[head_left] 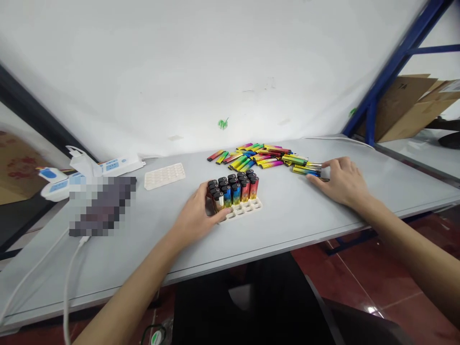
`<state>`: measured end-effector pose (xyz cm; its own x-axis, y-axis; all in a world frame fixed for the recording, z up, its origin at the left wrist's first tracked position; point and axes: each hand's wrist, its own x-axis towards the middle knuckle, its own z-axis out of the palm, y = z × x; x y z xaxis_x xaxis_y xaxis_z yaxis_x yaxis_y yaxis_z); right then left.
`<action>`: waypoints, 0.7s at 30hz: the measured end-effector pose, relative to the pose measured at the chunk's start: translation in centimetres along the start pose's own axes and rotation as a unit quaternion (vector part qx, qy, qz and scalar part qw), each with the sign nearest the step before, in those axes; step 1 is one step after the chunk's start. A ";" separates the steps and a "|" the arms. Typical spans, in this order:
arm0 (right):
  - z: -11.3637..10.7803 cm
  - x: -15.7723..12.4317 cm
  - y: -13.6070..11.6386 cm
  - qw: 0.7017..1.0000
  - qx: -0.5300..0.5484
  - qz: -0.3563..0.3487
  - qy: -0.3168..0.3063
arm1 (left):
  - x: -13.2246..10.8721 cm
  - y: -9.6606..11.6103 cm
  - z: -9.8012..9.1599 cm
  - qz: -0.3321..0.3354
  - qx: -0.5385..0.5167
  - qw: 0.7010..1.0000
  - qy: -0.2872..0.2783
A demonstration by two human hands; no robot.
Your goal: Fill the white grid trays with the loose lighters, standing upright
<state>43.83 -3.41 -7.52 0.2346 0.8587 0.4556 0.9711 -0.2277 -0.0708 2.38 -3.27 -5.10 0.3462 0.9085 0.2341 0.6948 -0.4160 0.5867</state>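
A white tray with holes (247, 209) stands near the middle of the table, its back rows filled with upright black-topped lighters (236, 191). Front holes of it show bare. My left hand (196, 211) wraps round the tray's left end, thumb at the front, fingers behind the lighters. Farther back lies a loose pile of shiny multicoloured lighters (271, 162). At the pile's right end, my right hand (341, 179) has thumb and fingers closed about the ends of lighters (305, 170) lying flat; how many it grips is hidden.
Another white tray with holes (164, 176) lies at the back left. Left of it are a power strip (120, 165) with plugs, a blurred-out dark object (104, 206) and white cables (68, 282). A white wall (223, 72) rises behind; cardboard boxes (413, 105) stand beyond a blue frame (372, 115).
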 end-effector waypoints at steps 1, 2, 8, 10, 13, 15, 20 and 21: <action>0.1 -0.3 0.3 1.000 0.008 -0.001 -0.003 | 0.0 0.0 0.0 0.003 0.000 1.000 0.001; 0.2 -0.6 0.4 1.000 0.021 -0.004 -0.009 | 0.0 0.0 0.0 0.005 0.001 1.000 0.002; -0.4 -2.2 -0.2 0.993 0.109 -0.035 -0.028 | 0.1 0.2 -0.1 0.000 -0.001 1.000 -0.005; -0.6 -3.0 -0.3 0.996 0.080 -0.045 -0.017 | 0.1 0.2 -0.1 0.000 0.002 1.000 -0.004; -0.8 -4.1 0.0 1.000 0.008 -0.017 0.000 | 0.0 0.1 0.0 -0.001 0.004 1.000 -0.001; -1.1 -4.5 0.1 1.000 0.015 0.012 -0.009 | 0.0 0.1 0.0 -0.001 0.003 1.000 -0.003; -3.2 -3.7 -2.1 0.952 0.292 0.065 -0.070 | 0.1 0.1 0.0 0.001 0.006 1.000 0.000; -3.6 -3.2 -3.0 0.924 0.361 0.068 -0.104 | 0.1 0.1 0.0 0.001 0.007 1.000 0.000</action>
<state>39.98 -7.15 -5.54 0.2875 0.9314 0.2232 0.6890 -0.0393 -0.7237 2.48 -3.22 -5.03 0.3471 0.9080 0.2345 0.7033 -0.4175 0.5755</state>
